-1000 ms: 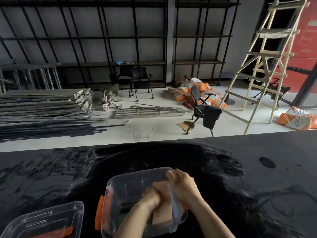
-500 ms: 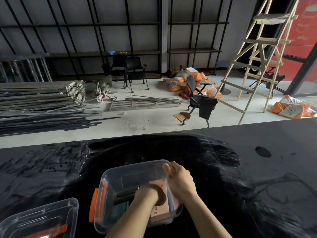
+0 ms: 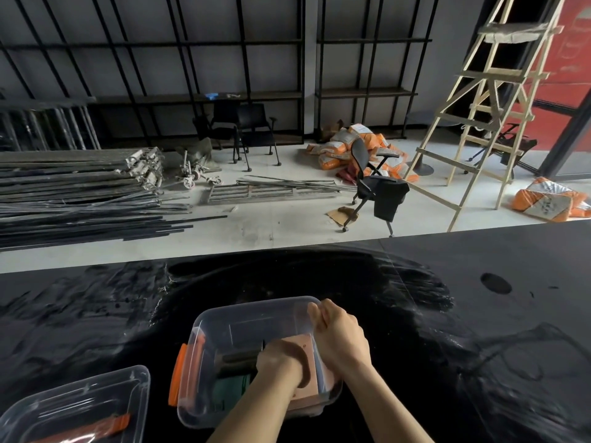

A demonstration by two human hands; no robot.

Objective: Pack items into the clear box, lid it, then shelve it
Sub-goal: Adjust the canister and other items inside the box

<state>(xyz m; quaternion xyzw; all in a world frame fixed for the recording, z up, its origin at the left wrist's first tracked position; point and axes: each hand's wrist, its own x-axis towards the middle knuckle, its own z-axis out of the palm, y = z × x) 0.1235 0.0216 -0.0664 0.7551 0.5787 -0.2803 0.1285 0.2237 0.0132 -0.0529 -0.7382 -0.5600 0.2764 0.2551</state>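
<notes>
A clear plastic box (image 3: 224,324) with an orange side latch (image 3: 177,372) sits on the black table near its front edge. My left hand (image 3: 281,362) reaches down inside the box and presses on a pinkish-tan flat board (image 3: 305,353) lying at the box's right side. Dark and green items (image 3: 233,385) lie in the box to the left of the board. My right hand (image 3: 340,337) grips the box's right rim, fingers curled over the far right corner. A clear lid (image 3: 80,407) with an orange latch lies at the lower left.
The black table (image 3: 479,346) stretches wide to both sides. Beyond it, the floor holds metal bars (image 3: 80,193), an office chair (image 3: 377,183), orange sacks (image 3: 550,201) and a wooden ladder (image 3: 492,100). Black shelving (image 3: 249,94) lines the back wall.
My left hand has pushed the pinkish board from tilted down to nearly flat inside the box. My right hand stayed on the box's right rim.
</notes>
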